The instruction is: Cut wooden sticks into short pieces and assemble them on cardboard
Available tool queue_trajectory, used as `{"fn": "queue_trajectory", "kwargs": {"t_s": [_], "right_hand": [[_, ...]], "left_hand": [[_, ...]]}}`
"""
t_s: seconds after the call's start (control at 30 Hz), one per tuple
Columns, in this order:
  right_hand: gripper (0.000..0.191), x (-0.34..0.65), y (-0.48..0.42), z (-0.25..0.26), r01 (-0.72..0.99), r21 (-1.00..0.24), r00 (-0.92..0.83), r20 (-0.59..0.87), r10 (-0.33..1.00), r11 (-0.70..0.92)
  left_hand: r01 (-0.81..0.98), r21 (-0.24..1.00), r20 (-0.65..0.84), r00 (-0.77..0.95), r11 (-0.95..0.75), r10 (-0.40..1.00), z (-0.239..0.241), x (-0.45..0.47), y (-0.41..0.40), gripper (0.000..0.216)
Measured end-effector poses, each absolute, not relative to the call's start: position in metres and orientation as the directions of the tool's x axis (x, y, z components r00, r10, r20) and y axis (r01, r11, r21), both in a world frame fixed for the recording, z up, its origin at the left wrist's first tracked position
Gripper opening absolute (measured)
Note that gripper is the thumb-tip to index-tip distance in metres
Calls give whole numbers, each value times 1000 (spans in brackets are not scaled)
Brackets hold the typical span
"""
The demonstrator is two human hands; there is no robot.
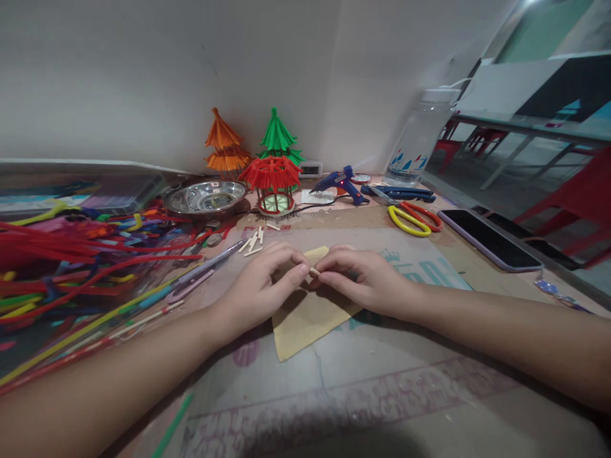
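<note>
Between my fingertips is a short pale wooden stick [314, 272], pinched from both sides. My left hand [270, 280] closes on its left end with thumb and forefinger. The fingers of my right hand [365, 277] grip the right end. Below both hands lies a yellowish square sheet [305, 324], which looks like sandpaper, flat on the table. Several similar short sticks [252, 242] are scattered just beyond my left hand. Farther back stands a small red pavilion-like model [272, 175] with a fringed roof and thin posts.
Orange [223, 140] and green [277, 133] tiered models stand by the wall. A metal bowl [205, 197] and heaped pipe cleaners [71, 261] are left. A blue glue gun [341, 184], scissors [409, 221], cutter [401, 193], phone [489, 238] and bottle [417, 140] lie or stand toward the right.
</note>
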State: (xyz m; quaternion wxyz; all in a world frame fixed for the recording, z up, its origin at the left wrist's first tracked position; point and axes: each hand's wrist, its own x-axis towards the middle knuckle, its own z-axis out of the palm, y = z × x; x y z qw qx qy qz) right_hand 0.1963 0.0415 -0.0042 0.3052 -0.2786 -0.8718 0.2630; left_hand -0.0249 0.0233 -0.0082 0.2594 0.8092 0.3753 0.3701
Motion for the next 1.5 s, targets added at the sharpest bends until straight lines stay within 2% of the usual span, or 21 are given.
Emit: {"fn": "queue_trajectory", "kwargs": {"t_s": [0.73,1.0,1.5], "right_hand": [[17,195,42,-6,330,-600,-647,418,638,728],[17,195,44,-11,304,-598,-657,432,618,742],[21,195,44,-12,310,-609,-655,420,628,730]], "left_hand": [[364,753,385,432,-549,815,-21,-25,28,24],[376,788,321,425,-488,846,-21,-26,27,31],[384,757,374,409,-529,832,-19,-26,28,22]]}}
